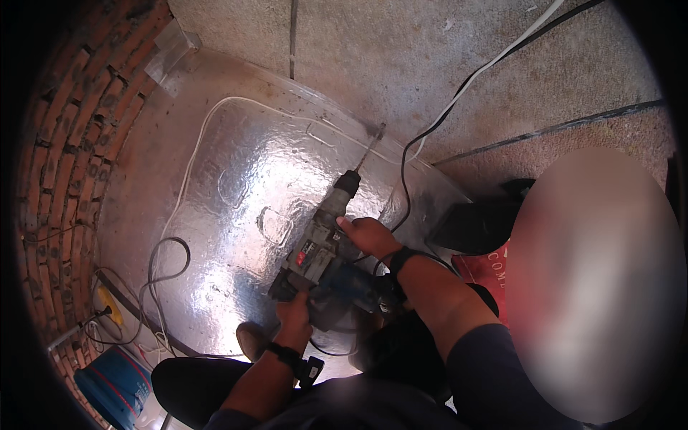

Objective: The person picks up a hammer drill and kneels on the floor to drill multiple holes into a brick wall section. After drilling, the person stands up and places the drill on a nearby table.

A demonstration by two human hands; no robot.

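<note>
Both forearms reach forward from the lower edge. The left hand (pixel 295 315) is curled tight around the rear grip of a drill (pixel 324 261), fingers wrapped around it. The right hand (pixel 369 235) lies on the side of the drill's body, thumb pressed forward and fingers folded round it. The drill is blue and grey with a red patch, tilted up and away; its thin bit (pixel 369 147) meets the edge of a shiny plastic sheet (pixel 236 186) beside the concrete floor (pixel 401 50).
</note>
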